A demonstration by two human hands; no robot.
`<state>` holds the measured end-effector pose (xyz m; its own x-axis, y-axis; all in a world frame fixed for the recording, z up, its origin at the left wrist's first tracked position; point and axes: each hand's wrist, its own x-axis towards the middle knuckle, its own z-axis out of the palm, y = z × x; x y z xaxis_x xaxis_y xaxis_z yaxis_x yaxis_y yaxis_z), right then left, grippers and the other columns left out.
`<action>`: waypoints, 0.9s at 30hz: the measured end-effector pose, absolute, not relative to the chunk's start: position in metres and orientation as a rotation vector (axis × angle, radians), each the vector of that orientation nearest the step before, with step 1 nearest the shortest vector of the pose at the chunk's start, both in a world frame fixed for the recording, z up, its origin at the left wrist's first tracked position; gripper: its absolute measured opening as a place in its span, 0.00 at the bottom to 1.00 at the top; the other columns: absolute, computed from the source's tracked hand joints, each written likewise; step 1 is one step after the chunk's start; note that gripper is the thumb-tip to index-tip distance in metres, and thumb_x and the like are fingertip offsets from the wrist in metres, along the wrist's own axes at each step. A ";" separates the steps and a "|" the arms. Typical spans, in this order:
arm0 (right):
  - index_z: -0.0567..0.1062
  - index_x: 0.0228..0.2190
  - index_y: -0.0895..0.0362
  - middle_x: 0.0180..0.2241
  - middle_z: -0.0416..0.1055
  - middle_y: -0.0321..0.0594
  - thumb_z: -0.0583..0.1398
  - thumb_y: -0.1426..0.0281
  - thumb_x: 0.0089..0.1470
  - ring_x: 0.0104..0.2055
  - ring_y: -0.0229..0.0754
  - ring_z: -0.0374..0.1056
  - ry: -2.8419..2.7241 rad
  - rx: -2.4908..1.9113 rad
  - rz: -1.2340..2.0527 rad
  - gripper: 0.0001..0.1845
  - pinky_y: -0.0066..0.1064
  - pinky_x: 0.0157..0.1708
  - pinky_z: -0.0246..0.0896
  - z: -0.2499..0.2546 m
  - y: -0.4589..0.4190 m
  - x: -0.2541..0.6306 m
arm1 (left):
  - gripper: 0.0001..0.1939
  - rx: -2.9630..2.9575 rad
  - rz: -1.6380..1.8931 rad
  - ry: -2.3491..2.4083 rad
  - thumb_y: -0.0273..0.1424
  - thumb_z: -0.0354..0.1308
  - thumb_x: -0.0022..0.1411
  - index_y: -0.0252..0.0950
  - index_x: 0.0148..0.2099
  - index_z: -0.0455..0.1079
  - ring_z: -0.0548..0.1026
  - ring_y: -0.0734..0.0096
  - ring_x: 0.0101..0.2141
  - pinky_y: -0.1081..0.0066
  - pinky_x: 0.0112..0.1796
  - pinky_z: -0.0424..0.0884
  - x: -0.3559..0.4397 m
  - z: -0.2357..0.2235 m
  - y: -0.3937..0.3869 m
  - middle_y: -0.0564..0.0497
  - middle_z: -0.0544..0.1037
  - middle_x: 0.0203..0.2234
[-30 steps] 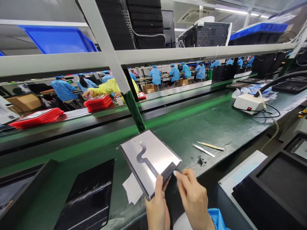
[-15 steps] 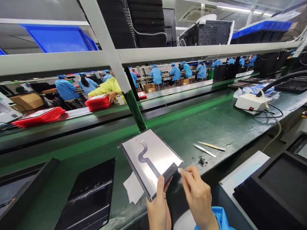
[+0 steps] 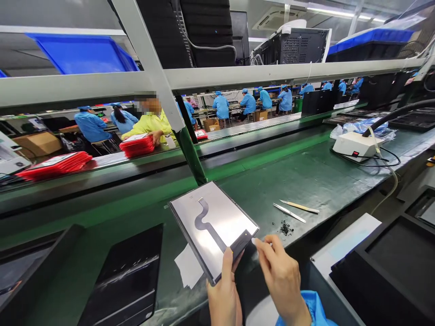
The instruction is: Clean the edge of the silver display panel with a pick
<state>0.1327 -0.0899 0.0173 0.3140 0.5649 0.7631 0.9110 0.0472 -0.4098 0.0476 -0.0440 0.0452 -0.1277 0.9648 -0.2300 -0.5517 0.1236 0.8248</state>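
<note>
My left hand (image 3: 224, 283) grips a tablet display panel (image 3: 229, 208) by its near corner, thumb on top and fingers beneath. The panel is tilted, its silvery back facing up, with a grey curved flex cable (image 3: 203, 222) running across it to a dark strip along the near edge. My right hand (image 3: 280, 276) is pinched closed beside the panel's right corner. A small whitish bit shows at its fingertips, too small to name. On the bench to the right lie white tweezers (image 3: 289, 213), a yellowish blade-like tool (image 3: 299, 207) and a heap of black scraps (image 3: 286, 228).
A black glass panel (image 3: 127, 271) and white paper (image 3: 189, 268) lie on the green bench (image 3: 251, 181) at left. A white box with a cable (image 3: 355, 147) stands at right. Black trays (image 3: 390, 267) sit at lower right. Beyond the post, a person in yellow (image 3: 149, 123) handles red folders (image 3: 137, 146).
My hands and the panel have hardly moved. Across the line, the person in yellow has raised their head slightly, and the view has shifted a little.
</note>
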 end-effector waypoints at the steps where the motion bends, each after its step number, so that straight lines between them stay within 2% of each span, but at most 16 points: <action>1: 0.78 0.39 0.60 0.30 0.71 0.41 0.47 0.73 0.69 0.20 0.33 0.69 -1.366 -1.635 -0.450 0.20 0.22 0.20 0.59 0.018 -0.090 0.133 | 0.15 0.554 1.420 0.993 0.27 0.65 0.57 0.35 0.48 0.75 0.81 0.56 0.45 0.61 0.44 0.80 0.047 0.045 -0.044 0.45 0.83 0.37; 4: 0.78 0.40 0.60 0.30 0.71 0.41 0.48 0.74 0.69 0.20 0.32 0.69 -1.427 -1.570 -0.385 0.18 0.21 0.21 0.61 0.019 -0.092 0.132 | 0.16 0.551 1.417 0.998 0.28 0.66 0.57 0.35 0.48 0.75 0.80 0.55 0.46 0.61 0.45 0.79 0.047 0.046 -0.045 0.45 0.83 0.38; 9: 0.77 0.36 0.58 0.30 0.70 0.40 0.49 0.69 0.69 0.21 0.33 0.69 -1.274 -1.584 -0.247 0.18 0.22 0.24 0.64 0.022 -0.093 0.133 | 0.18 0.537 1.406 0.987 0.28 0.69 0.54 0.35 0.48 0.76 0.80 0.53 0.46 0.57 0.46 0.78 0.047 0.044 -0.046 0.46 0.83 0.37; 14: 0.77 0.35 0.55 0.29 0.70 0.37 0.50 0.69 0.68 0.22 0.34 0.70 -1.283 -1.517 -0.107 0.17 0.22 0.24 0.65 0.023 -0.092 0.135 | 0.19 0.536 1.417 0.985 0.29 0.68 0.54 0.36 0.49 0.75 0.81 0.54 0.45 0.59 0.45 0.79 0.048 0.041 -0.045 0.46 0.83 0.38; 20: 0.77 0.35 0.56 0.30 0.69 0.38 0.49 0.70 0.68 0.22 0.35 0.70 -1.303 -1.530 -0.138 0.18 0.22 0.24 0.64 0.021 -0.092 0.133 | 0.18 0.534 1.410 0.978 0.28 0.68 0.55 0.36 0.49 0.75 0.82 0.59 0.41 0.65 0.40 0.80 0.048 0.042 -0.045 0.47 0.83 0.37; 27: 0.76 0.34 0.56 0.30 0.69 0.38 0.49 0.69 0.68 0.22 0.34 0.70 -1.267 -1.553 -0.166 0.18 0.22 0.25 0.65 0.024 -0.092 0.134 | 0.19 0.575 1.413 0.953 0.31 0.70 0.52 0.36 0.47 0.76 0.81 0.56 0.43 0.62 0.42 0.80 0.047 0.040 -0.046 0.47 0.83 0.37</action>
<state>0.1344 -0.0921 0.0238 0.4240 0.6191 0.6609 0.7684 0.1403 -0.6244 0.0471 -0.0461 0.0402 -0.1006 0.9729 -0.2084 -0.5580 0.1182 0.8214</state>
